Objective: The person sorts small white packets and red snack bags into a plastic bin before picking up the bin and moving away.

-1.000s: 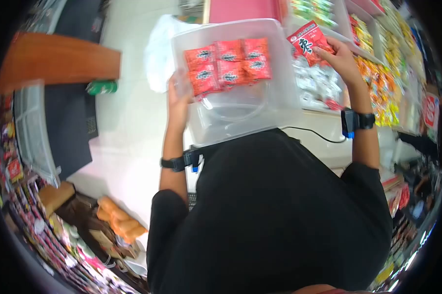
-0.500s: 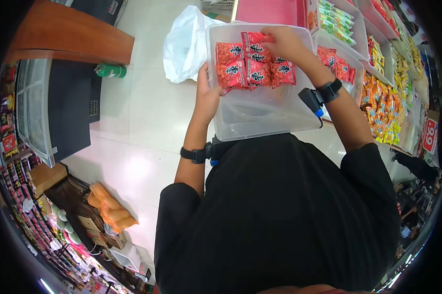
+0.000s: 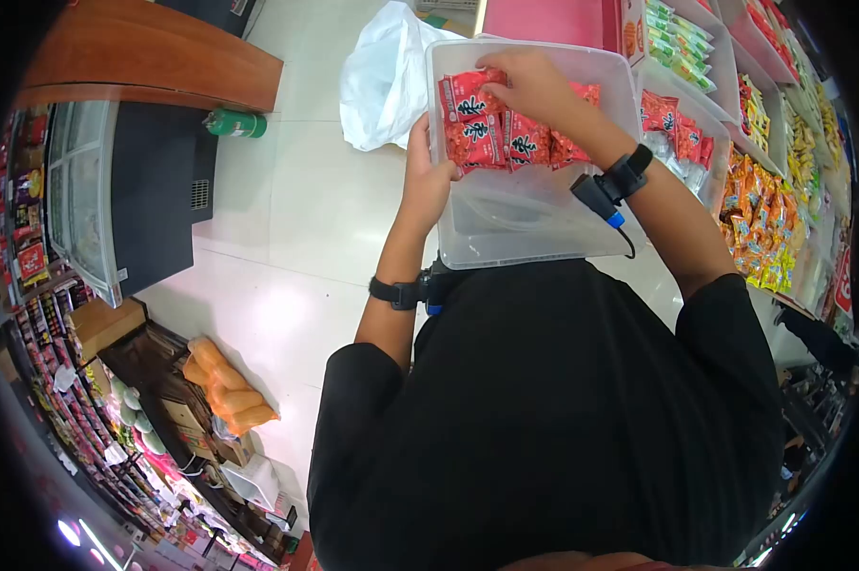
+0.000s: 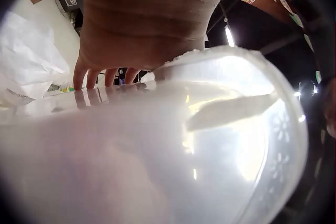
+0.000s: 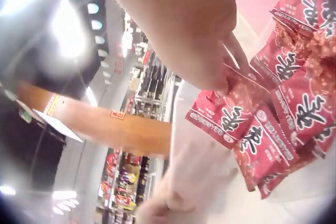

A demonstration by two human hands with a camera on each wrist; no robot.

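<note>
A clear plastic bin stands in front of the black-shirted body, with several red snack packets in rows at its far end. My left hand grips the bin's left wall, fingers outside and thumb over the rim; the left wrist view shows those fingers along the wall. Inside the far left corner, my right hand pinches a red packet between thumb and fingers. That packet lies against the neighbouring ones in the right wrist view, my right hand above it.
Right of the bin, shelf trays hold more red packets, orange packets and green-and-white packets. A white plastic bag lies left of the bin. Farther left are a green cylinder, a freezer and an orange sack.
My right hand brought a red packet from above the shelf trays into the bin, then shifted it left to the far left corner. My left hand kept holding the bin's side.
</note>
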